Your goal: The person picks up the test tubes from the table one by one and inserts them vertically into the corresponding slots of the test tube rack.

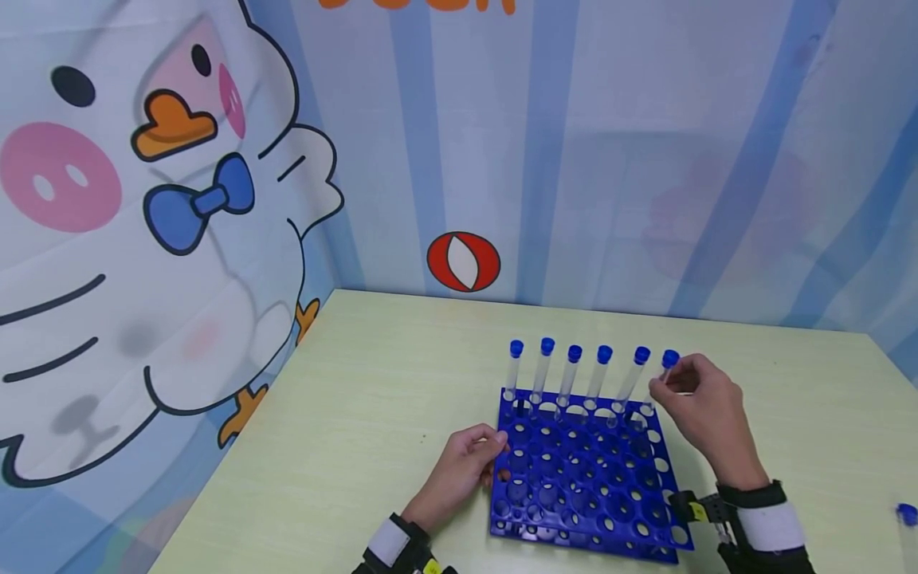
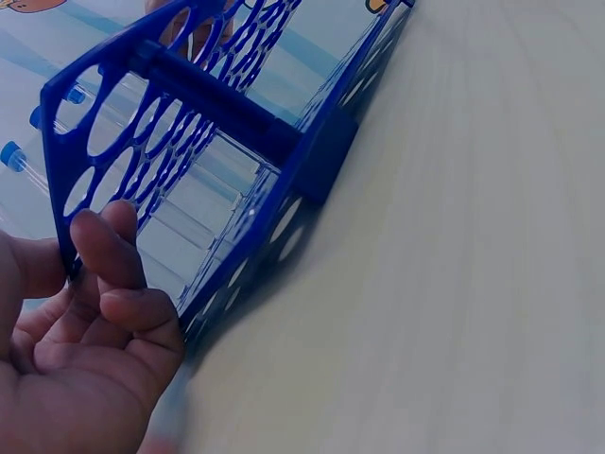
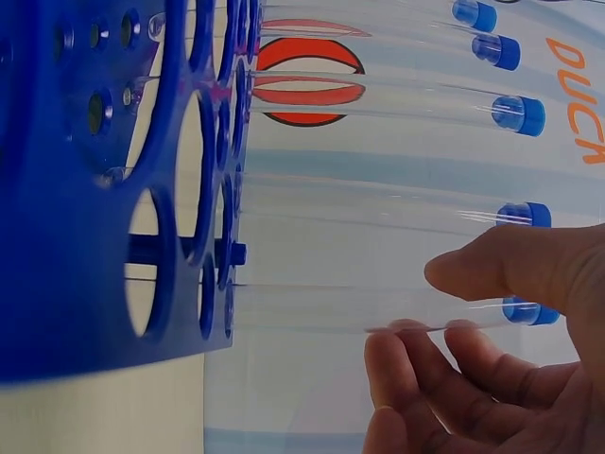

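A blue test tube rack [image 1: 584, 544] with rows of round holes rests on the table. Along its far row stand several clear test tubes with blue caps, such as the leftmost tube [image 1: 512, 373]. My left hand [image 1: 462, 466] grips the rack's left edge, the thumb on top and curled fingers below, as the left wrist view shows. At the far right corner my right hand [image 1: 706, 402] pinches the last test tube [image 3: 302, 307] below its cap, between thumb and fingertips. That tube's lower end sits within the rack.
Another blue-capped tube [image 1: 908, 530] shows at the right edge of the head view, partly cut off. The pale wooden table [image 1: 344, 414] runs back to a printed curtain [image 1: 480, 143] with a cartoon duck on the left. Dark bands circle both wrists.
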Motion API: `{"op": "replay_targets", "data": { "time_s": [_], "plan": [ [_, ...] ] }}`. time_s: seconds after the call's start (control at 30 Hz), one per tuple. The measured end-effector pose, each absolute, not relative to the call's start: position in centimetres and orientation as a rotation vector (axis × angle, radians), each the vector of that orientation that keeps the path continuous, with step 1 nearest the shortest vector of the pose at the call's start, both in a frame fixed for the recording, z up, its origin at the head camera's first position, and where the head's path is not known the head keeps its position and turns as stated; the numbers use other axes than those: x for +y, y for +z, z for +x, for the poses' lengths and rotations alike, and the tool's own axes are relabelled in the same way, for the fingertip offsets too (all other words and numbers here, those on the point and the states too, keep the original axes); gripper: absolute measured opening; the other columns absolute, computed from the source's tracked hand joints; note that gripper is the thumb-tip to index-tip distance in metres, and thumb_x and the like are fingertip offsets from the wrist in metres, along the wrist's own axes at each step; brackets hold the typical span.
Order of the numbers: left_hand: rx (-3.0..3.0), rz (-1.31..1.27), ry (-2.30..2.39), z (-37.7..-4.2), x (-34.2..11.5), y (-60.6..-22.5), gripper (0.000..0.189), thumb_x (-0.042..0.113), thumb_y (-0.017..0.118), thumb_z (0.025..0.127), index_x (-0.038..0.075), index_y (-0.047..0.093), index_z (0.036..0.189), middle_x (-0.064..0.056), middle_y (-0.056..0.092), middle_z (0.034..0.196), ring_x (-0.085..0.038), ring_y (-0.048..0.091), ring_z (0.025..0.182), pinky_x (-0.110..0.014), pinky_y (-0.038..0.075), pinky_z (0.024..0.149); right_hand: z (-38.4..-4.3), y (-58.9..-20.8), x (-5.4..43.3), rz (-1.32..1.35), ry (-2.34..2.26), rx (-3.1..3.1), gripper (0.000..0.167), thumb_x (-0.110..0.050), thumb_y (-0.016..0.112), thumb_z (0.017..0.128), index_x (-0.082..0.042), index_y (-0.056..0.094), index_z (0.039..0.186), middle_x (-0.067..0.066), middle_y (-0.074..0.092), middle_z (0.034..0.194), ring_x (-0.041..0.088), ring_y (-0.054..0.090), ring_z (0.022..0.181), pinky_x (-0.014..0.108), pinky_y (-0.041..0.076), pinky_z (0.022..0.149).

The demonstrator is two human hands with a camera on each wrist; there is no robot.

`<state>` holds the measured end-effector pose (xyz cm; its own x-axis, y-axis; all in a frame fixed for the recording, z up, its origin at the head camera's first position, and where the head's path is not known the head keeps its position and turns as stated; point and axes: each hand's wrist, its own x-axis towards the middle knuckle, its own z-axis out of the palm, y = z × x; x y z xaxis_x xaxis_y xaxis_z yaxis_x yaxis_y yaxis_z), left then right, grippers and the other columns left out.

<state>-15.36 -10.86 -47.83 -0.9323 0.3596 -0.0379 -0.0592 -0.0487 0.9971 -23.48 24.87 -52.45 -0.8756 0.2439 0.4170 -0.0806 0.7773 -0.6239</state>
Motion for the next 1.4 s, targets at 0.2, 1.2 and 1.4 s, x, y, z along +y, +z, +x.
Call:
{"op": "replay_targets", "data": {
  "time_s": [0.2, 1.2, 1.4],
  "plan": [
    [1.941, 0.315, 2.052, -15.5, -10.9, -48.2, 0.030, 0.021, 0.050, 0.095, -0.008, 0.054, 0.094, -0.001, 0.053, 0.060, -0.014, 0.061, 0.061, -0.021, 0.041, 0.052, -22.9, -51.5, 24.4, -0.115, 0.908, -2.519, 0.043, -0.056, 0.059, 0.080, -0.019, 0.052, 0.100, 0.002, 0.060, 0.089, 0.021, 0.059, 0.082, 0.036, 0.047, 0.057],
    [1.953, 0.309, 2.048, -16.3, -11.1, -49.8, 0.032, 0.027, 0.051, 0.095, -0.005, 0.054, 0.095, -0.001, 0.055, 0.063, -0.011, 0.060, 0.060, -0.021, 0.040, 0.051, -14.5, -37.7, 24.6, -0.475, 0.943, -2.616, 0.070, -0.056, 0.045, 0.089, 0.007, 0.049, 0.120, 0.031, 0.051, 0.113, 0.044, 0.049, 0.096, 0.050, 0.042, 0.067],
    [1.963, 0.301, 2.048, -16.2, -11.1, -49.7, 0.033, 0.030, 0.052, 0.093, -0.003, 0.055, 0.093, 0.001, 0.055, 0.063, -0.011, 0.061, 0.061, -0.020, 0.040, 0.051, -13.5, -37.5, 26.7, -0.648, 0.852, -2.615, 0.052, -0.036, 0.044, 0.095, 0.012, 0.049, 0.115, 0.033, 0.049, 0.105, 0.044, 0.048, 0.083, 0.048, 0.040, 0.062]
  ]
}}
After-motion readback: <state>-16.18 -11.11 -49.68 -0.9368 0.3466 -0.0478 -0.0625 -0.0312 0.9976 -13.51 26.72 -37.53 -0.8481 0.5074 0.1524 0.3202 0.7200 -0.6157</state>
